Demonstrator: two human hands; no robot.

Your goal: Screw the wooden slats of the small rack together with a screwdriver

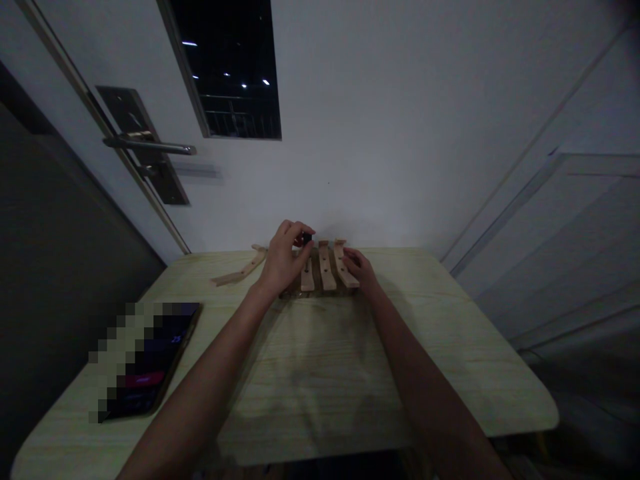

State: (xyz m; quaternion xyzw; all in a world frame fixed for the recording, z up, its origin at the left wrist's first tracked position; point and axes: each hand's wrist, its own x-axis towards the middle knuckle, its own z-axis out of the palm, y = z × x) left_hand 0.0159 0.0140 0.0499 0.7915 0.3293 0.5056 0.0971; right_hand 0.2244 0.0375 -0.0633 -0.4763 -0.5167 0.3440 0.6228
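Near the back of the table, my left hand (287, 257) pinches a small black piece (307, 237), too small to make out further, just above a row of wooden pieces. Three bent, light wooden pieces with small holes stand side by side: a left one (307, 277), a middle one (325, 267) and a right one (345, 267). They rest on a dark brownish base (316, 293), partly hidden by my hands. My right hand (361, 268) is at the right wooden piece, its fingers curled against that edge. Another holed wooden piece (244, 270) lies left of my left hand.
The pale wood-grain table (320, 373) stands against a white door (380, 133) with a metal handle (155, 147) and a dark window (235, 67). A tablet-like screen device (155, 360), partly pixelated, lies at the table's left. A panelled white surface (590, 227) is at the right.
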